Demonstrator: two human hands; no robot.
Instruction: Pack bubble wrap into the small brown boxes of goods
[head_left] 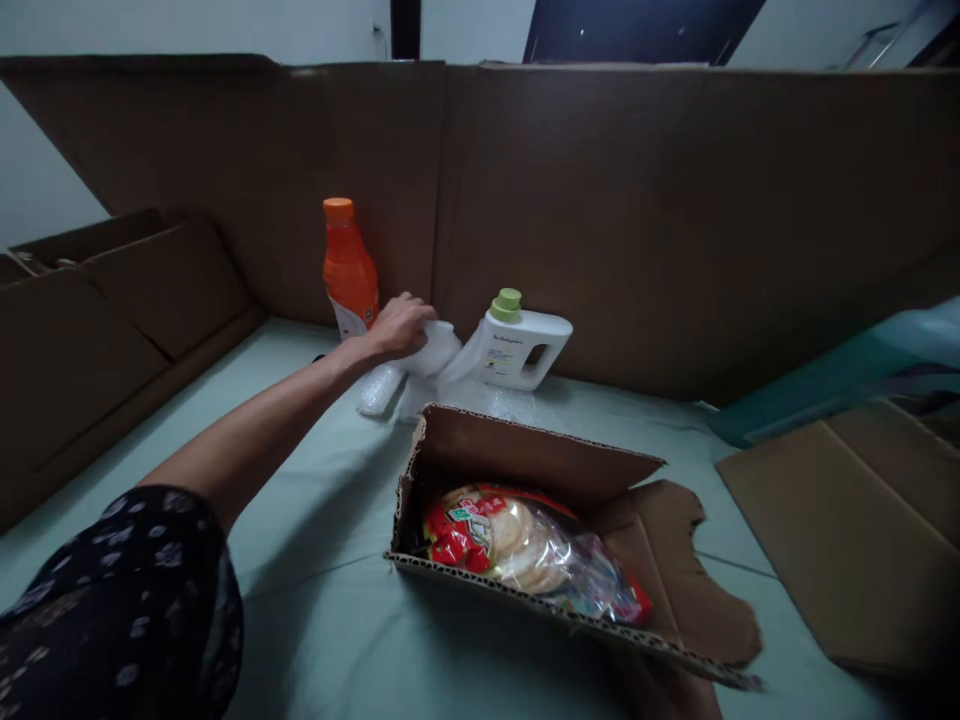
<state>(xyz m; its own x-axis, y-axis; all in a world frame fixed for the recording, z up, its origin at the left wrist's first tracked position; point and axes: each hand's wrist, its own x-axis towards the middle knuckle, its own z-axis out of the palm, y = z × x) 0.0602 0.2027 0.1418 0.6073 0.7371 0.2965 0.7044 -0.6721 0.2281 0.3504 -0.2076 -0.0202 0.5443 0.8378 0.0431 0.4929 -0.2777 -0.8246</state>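
My left hand reaches forward, its fingers closed on a piece of crumpled bubble wrap. More of the wrap lies on the pale green surface under it. An orange bottle stands just behind this hand, and a white jug with a green cap is to its right. Nearer to me is an open, tilted cardboard box with torn edges; a red and clear snack packet of round, pale pieces lies inside. Under the box's near right side, my right hand holds it, dim and mostly hidden, fingers out of sight.
Tall cardboard panels wall off the back. At the left stands a cardboard box. Another cardboard box sits at the right, with a blurred teal object behind it.
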